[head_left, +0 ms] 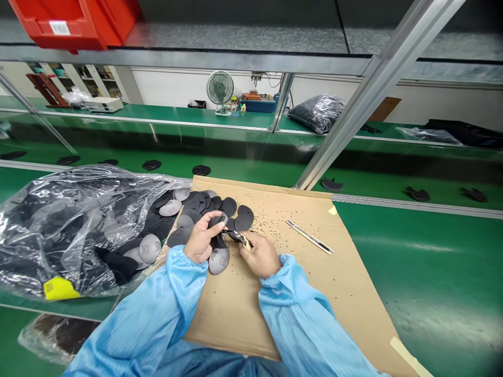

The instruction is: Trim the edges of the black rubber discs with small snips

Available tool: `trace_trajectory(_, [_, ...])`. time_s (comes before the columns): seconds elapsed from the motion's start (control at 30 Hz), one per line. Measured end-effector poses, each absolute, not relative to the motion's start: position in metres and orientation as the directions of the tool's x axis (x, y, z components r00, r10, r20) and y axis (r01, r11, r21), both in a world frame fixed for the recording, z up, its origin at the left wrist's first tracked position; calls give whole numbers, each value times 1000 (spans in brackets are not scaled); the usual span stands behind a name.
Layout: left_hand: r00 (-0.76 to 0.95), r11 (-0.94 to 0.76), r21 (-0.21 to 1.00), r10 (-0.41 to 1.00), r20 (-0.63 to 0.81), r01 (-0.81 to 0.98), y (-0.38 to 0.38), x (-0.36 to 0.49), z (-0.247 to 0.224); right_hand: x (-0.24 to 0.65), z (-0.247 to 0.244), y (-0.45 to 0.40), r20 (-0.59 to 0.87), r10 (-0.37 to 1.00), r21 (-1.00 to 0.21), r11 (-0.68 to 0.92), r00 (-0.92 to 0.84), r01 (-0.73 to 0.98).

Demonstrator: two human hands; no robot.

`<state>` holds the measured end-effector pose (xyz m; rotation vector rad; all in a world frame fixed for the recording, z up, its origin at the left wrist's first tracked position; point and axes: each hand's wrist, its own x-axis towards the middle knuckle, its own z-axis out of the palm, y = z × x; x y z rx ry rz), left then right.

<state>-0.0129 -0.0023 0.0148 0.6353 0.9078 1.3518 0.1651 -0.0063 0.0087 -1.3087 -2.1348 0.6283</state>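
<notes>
My left hand [202, 238] is closed on a dark rounded plastic piece [217, 225], pinched between thumb and fingers. A pair of cutting nippers [238, 236] with pale yellow handles is gripped in my right hand [261, 254]. The jaws of the nippers point left and meet the edge of the held piece; whether they are closed on it I cannot tell. Under and around my left hand lie several dark and grey oval pieces [244, 217]. One grey piece with printed marks [219, 261] rests just below the hands on a cardboard sheet [243, 309].
A clear plastic bag [78, 209] full of similar pieces spreads at the left. A slim pen-like knife [310, 237] lies on the cardboard among tiny black scraps. Beyond it runs a green conveyor [251, 154] carrying spaced pieces. A metal post [353, 115] slants up at the right.
</notes>
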Motion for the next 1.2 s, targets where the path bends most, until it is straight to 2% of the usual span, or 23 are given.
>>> trace_trajectory(0.17, [-21,130,838,986,-167,-530,-2,-13,15,162,5,-7,253,931,-874,336,-263,351])
trace_trajectory(0.3, [27,98,872,995,-98,-480,-6,-9,14,161,4,-8,287,924,-914,343,-251,218])
trace_trajectory(0.4, [48,106,859,994,-95,-501,-7,-6,14,159,4,-10,331,916,-879,387,-228,278])
trace_trajectory(0.5, [-11,90,817,993,-118,-569,-4,-4,11,158,3,-13,455,869,-789,495,-194,365])
trace_trajectory(0.6, [19,175,797,979,-202,-577,-1,-5,8,156,4,-15,546,758,-645,652,-357,399])
trace_trajectory(0.7, [38,212,782,971,-236,-587,1,-8,7,154,7,-18,513,670,-576,732,-536,364])
trace_trajectory(0.8, [23,200,748,970,-240,-633,3,-13,8,155,10,-18,512,669,-605,726,-539,326])
trace_trajectory(0.9, [57,223,695,966,-253,-684,4,-17,10,158,8,-17,502,740,-626,668,-448,403])
trace_trajectory(1.03, [211,335,635,941,-265,-696,4,-20,13,157,3,-14,418,793,-542,609,-443,580])
trace_trajectory(1.2, [336,444,677,894,-295,-587,1,-20,14,150,3,-16,309,814,-475,581,-493,661])
